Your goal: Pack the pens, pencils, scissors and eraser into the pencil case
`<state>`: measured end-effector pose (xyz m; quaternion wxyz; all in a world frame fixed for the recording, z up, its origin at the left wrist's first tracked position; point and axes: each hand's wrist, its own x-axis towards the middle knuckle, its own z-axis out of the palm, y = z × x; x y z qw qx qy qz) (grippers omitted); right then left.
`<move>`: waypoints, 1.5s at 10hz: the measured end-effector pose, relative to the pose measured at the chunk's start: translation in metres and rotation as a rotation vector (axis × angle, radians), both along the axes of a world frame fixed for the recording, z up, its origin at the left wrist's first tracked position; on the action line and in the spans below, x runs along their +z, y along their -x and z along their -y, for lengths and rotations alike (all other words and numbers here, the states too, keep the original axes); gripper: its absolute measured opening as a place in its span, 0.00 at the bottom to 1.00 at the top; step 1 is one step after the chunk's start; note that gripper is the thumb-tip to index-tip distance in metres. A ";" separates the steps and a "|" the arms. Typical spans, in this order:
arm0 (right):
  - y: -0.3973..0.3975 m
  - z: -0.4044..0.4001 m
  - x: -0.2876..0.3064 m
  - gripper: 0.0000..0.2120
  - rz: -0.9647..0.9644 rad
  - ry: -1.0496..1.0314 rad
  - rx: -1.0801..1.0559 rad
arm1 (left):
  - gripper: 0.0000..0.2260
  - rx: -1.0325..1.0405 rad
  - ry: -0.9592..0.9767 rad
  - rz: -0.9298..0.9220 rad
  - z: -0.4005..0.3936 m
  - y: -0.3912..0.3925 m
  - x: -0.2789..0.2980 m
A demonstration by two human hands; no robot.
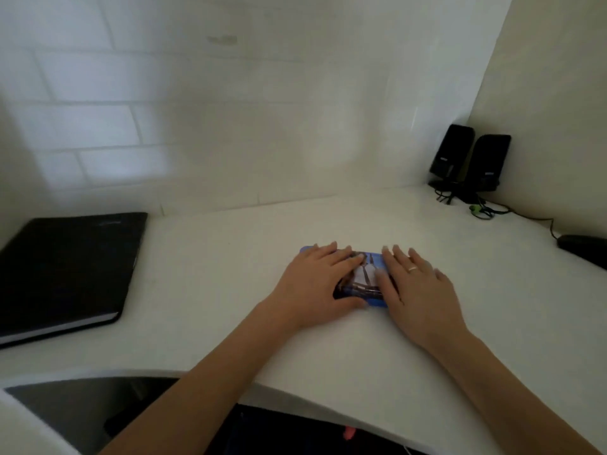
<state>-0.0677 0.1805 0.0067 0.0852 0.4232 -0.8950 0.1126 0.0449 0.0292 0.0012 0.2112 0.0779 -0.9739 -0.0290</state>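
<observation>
- I have both hands flat on the pencil case (363, 277), a blue case with a printed picture on its lid, lying on the white worktop (230, 267) just ahead of me.
- Left hand (315, 284): fingers straight and spread over the left part of the lid, thumb along the near edge. It presses, it grips nothing.
- Right hand (417, 287): the same, fingers stretched over the right end, a ring (413, 268) on one finger, nothing held.
- My read: the case looks closed and I am pressing the lid down, so packing is likely at its end.
- To do it well: I press evenly with both palms, push straight down near the edges where a catch would sit, and keep the case from sliding on the smooth worktop.
- If the lid resists, something inside probably sits proud; better to reopen than to force it.
- Hidden: no pens, pencils, scissors or eraser in view; I cannot tell whether they are inside.
- The hands cover both ends of the case, so any latch or hinge is unseen, and I cannot confirm the lid is fully seated.
- The frame is soft; the lid picture is hard to make out.
- Off to the sides: black folder (65, 270) at left, two speakers (469, 159) with cables in the far right corner.
</observation>
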 end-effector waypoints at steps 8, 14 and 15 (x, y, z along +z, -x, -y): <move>-0.066 0.285 -0.002 0.26 0.089 0.103 0.683 | 0.38 0.975 -0.272 0.322 0.193 -0.073 0.016; -0.053 0.262 0.006 0.20 0.364 0.347 0.615 | 0.39 0.909 -0.172 0.207 0.200 -0.080 0.012; -0.032 0.231 0.037 0.18 0.595 0.521 0.551 | 0.46 0.769 -0.298 0.141 0.199 -0.085 0.026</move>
